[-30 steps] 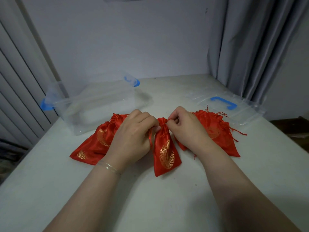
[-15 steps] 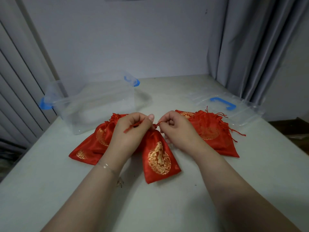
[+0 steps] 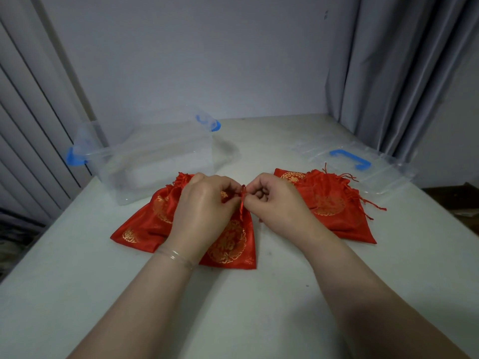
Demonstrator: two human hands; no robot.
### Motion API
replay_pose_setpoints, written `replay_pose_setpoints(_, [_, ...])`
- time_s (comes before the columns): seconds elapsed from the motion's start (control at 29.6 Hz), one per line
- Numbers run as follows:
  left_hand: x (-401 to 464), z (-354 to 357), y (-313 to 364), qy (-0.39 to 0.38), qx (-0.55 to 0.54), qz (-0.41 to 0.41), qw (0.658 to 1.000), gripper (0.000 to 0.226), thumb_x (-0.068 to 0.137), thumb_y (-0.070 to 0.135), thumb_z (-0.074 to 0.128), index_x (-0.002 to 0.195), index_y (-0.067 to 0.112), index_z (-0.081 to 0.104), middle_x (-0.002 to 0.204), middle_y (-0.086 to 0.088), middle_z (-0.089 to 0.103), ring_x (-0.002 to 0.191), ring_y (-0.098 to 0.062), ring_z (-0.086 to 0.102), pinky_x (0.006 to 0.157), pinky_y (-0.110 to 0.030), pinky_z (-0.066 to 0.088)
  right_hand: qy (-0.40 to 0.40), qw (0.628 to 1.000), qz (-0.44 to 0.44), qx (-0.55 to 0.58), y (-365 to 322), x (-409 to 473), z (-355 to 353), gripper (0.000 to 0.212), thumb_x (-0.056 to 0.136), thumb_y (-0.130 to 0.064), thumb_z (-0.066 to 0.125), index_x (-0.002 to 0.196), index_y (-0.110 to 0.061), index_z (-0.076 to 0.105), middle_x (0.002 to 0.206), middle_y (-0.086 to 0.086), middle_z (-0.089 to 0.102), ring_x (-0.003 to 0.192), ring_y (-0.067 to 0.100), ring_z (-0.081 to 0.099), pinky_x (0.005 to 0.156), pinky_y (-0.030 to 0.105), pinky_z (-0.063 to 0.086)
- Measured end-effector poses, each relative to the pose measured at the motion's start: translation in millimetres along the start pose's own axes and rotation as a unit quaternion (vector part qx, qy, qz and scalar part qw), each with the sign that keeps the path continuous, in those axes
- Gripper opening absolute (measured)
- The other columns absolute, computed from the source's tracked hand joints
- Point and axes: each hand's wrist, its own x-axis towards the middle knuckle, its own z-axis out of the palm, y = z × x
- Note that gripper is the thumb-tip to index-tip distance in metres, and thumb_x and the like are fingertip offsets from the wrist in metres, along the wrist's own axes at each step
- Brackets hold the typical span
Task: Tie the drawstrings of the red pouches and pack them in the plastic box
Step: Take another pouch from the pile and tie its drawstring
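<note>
Left hand [image 3: 204,213] and right hand [image 3: 278,207] pinch red drawstring [image 3: 242,200] of middle red pouch [image 3: 230,244] lying on white table [image 3: 233,307]; clear plastic box [image 3: 155,156] behind-left, lidless

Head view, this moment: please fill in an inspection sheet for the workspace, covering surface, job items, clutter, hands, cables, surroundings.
Surface: pale table, a few small dark specks.
Job's things: centre pouch lies flat, its drawstring pinched by both hands; left pouches and right pouches heaped on the table; clear plastic box open, no pouch seen in it; its lid lies apart at the right.
Clutter: nothing seen.
Grippers: left hand and right hand both curled on the drawstring.
Cables: nothing seen.
Surroundings: grey curtain at right, plain wall behind.
</note>
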Motion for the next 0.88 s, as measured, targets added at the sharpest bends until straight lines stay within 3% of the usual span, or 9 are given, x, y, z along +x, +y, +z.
replay_pose_setpoints(0.14, [-1,1,-1,0.029,-0.01,-0.002,1.0,0.012,0.075,0.012,0.072,0.083,0.021,0.074,0.073,0.024,0.056,0.087,-0.012,0.051,0.076,-0.023,0.04,-0.01,0.999,-0.021,0.024,-1,-1,0,0.015,0.079,-0.009,0.066,0.076,-0.022,0.058,0.057,-0.012,0.05,0.051,0.001,0.044,0.056,0.034,0.048])
replay_pose_setpoints(0.24, [0,-2,2,0.017,-0.079,-0.063,0.995,0.007,0.077,0.017,0.072,0.078,0.024,0.074,0.073,0.02,0.061,0.084,-0.008,0.052,0.071,-0.018,0.038,-0.019,0.997,-0.046,0.053,1,0,-6,0.025,0.079,-0.017,0.073,0.094,-0.022,0.053,0.071,-0.006,0.049,0.056,0.003,0.044,0.057,0.032,0.046])
replay_pose_setpoints(0.34, [1,-4,4,-0.013,-0.144,-0.091,0.985,0.011,0.077,0.017,0.073,0.073,0.027,0.071,0.07,0.015,0.065,0.068,0.002,0.054,0.062,-0.013,0.038,-0.029,0.996,-0.069,0.052,1,2,-7,0.035,0.079,-0.018,0.074,0.108,-0.03,0.058,0.081,-0.007,0.054,0.061,0.004,0.049,0.064,0.019,0.044])
replay_pose_setpoints(0.44, [2,-6,6,-0.024,-0.219,-0.115,0.969,0.008,0.078,0.017,0.076,0.072,0.021,0.072,0.068,0.005,0.068,0.059,0.001,0.055,0.059,-0.013,0.043,0.019,0.995,-0.078,0.065,-1,2,-7,0.011,0.083,-0.013,0.069,0.088,-0.022,0.071,0.082,-0.005,0.068,0.072,0.011,0.062,0.072,0.024,0.051])
replay_pose_setpoints(0.51, [2,-8,9,-0.015,-0.297,-0.145,0.944,0.006,0.078,0.013,0.076,0.075,0.018,0.074,0.071,0.002,0.072,0.065,-0.003,0.063,0.063,-0.015,0.048,0.051,0.991,-0.039,0.116,-3,2,-8,0.015,0.084,-0.011,0.067,0.078,-0.024,0.071,0.077,-0.005,0.07,0.066,0.01,0.065,0.07,0.031,0.054])
replay_pose_setpoints(0.68, [2,-11,15,0.036,-0.392,-0.216,0.894,0.006,0.076,0.01,0.076,0.079,0.015,0.076,0.074,0.001,0.075,0.072,-0.007,0.068,0.07,-0.02,0.055,0.062,0.99,-0.039,0.116,-7,0,-8,0.011,0.084,-0.016,0.069,0.075,-0.024,0.069,0.068,-0.009,0.068,0.064,0.007,0.065,0.068,0.029,0.054])
replay_pose_setpoints(0.88, [5,-14,8,0.018,-0.421,-0.246,0.873,0.007,0.075,0.006,0.075,0.079,0.012,0.073,0.07,-0.003,0.073,0.067,-0.013,0.065,0.065,-0.024,0.052,0.05,0.99,-0.129,0.012,-6,0,-11,0.006,0.084,-0.019,0.068,0.079,-0.02,0.067,0.085,-0.005,0.064,0.084,0.007,0.06,0.074,0.022,0.046])
